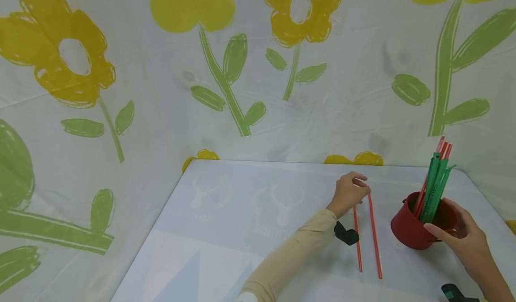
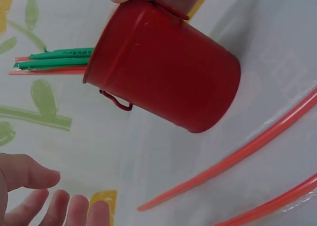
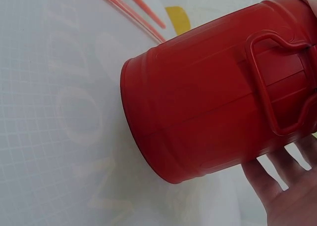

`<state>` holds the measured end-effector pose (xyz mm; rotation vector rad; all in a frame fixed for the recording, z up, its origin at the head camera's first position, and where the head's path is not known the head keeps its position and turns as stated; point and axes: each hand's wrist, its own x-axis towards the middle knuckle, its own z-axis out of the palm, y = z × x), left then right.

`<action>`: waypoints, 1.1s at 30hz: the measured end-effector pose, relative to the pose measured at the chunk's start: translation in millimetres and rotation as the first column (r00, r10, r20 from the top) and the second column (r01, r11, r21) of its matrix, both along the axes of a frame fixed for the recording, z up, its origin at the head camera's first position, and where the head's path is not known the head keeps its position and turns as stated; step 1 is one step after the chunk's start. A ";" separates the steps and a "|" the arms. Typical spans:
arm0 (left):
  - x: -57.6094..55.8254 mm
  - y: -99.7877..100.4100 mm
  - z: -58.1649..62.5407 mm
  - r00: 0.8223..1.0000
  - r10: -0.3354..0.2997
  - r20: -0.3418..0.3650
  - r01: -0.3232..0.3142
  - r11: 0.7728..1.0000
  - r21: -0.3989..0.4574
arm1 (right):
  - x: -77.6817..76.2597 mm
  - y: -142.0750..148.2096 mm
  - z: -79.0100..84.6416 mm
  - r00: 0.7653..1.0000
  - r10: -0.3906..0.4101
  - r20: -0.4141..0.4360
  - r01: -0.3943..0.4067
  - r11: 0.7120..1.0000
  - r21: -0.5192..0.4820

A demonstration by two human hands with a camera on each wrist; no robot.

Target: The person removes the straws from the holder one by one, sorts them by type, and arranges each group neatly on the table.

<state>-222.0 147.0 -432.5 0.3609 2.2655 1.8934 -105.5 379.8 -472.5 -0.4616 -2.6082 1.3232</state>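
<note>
A small red bucket (image 1: 412, 228) with wire handles stands at the right of the table. My right hand (image 1: 469, 237) grips it, thumb over the near rim and fingers round the far right side. Green wrapped straws (image 1: 431, 194) and a few red straws (image 1: 440, 144) lean upright inside. Two red straws (image 1: 375, 237) lie side by side on the table, left of the bucket. Over their far ends is my left hand (image 1: 350, 193). In the left wrist view, its fingers (image 2: 58, 208) are loosely bent and spread, with nothing between them.
The white table (image 1: 225, 203) carries faint printed letters and deer-like marks. Behind it hangs a pale curtain (image 1: 354, 91) with yellow flowers. A black strap piece (image 1: 346, 234) shows by the left wrist, and another black piece (image 1: 453, 292) near the right wrist.
</note>
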 end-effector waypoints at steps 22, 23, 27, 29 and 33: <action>-3.0 47.1 24.5 0.996 -0.093 -0.011 0.093 0.996 -0.009 | -0.8 -1.8 -0.2 1.000 -0.012 -0.022 0.012 1.000 -0.015; -3.3 48.5 25.5 0.995 -0.097 -0.022 0.097 0.995 -0.012 | -0.9 -1.9 -0.1 1.000 -0.010 -0.024 0.010 1.000 -0.015; -4.8 55.5 27.9 0.994 -0.088 -0.060 0.086 0.996 -0.038 | -0.9 -2.7 -0.5 1.000 -0.001 -0.029 0.001 1.000 -0.013; -5.0 60.7 28.2 0.995 -0.080 -0.062 0.077 0.996 -0.038 | -0.3 -2.5 -0.8 1.000 0.000 -0.027 -0.001 1.000 -0.012; -3.9 72.0 29.9 0.996 -0.066 -0.067 0.063 0.997 -0.040 | 0.7 -2.2 -1.4 1.000 -0.004 -0.030 0.003 1.000 -0.016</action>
